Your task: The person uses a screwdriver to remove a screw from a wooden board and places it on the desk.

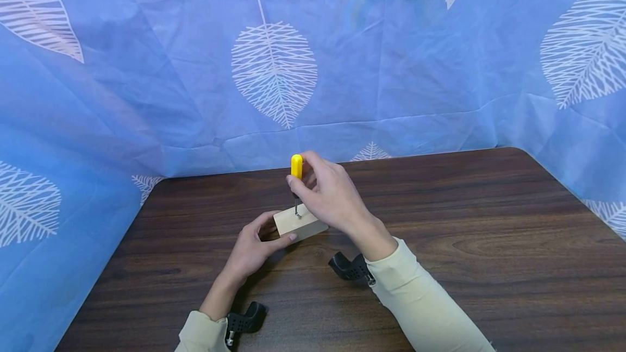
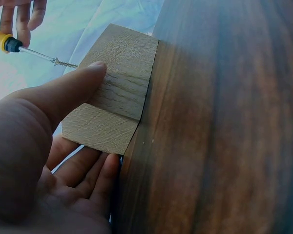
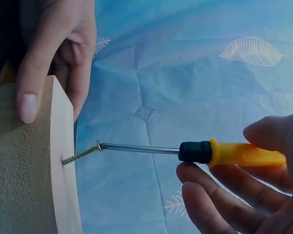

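A pale wooden block [image 1: 303,227] lies on the dark table, and my left hand [image 1: 251,249] grips its left end, thumb on the near side. In the left wrist view the thumb presses the block's grainy face [image 2: 124,83]. A screw [image 3: 81,155] stands partly sunk in the block's top, leaning at an angle to the screwdriver. My right hand [image 1: 337,192] holds the yellow-handled screwdriver [image 1: 296,166] upright above the block. Its steel shaft [image 3: 139,148] meets the screw head at the tip. Thumb and fingers are around the handle.
The dark wood-grain table [image 1: 464,238] stretches out on both sides of the block. Behind it hangs a blue cloth [image 1: 195,69] with white leaf prints. Black wrist mounts [image 1: 348,266] stick out beside both sleeves.
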Motion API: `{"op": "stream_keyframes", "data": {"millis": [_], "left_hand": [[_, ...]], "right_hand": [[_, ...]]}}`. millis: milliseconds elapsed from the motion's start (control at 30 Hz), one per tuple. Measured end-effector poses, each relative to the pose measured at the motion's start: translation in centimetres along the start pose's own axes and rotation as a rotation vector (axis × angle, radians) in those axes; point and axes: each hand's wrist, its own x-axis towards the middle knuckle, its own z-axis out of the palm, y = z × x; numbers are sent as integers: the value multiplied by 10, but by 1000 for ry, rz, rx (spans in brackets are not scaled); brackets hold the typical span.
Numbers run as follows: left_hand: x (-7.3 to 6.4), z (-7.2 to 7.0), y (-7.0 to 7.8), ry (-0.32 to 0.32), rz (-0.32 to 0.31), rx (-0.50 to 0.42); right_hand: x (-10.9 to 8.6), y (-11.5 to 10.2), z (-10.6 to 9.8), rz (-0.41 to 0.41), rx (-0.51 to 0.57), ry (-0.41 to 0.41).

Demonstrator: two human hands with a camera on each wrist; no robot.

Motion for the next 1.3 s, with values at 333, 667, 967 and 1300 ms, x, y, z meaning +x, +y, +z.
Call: {"op": "stream_keyframes", "data": {"millis": [333, 667, 967, 1300], "left_hand": [[0, 0, 0, 4, -2, 9], [0, 0, -1, -4, 10, 9], [0, 1, -3, -2, 6, -3], [-1, 1, -3, 3, 12, -5]], "right_hand": [[1, -1, 0, 20, 8, -5], [0, -2, -1, -15, 97, -15], [-2, -2, -11, 11, 146, -33], [-33, 59, -68, 260, 15, -133]]}}
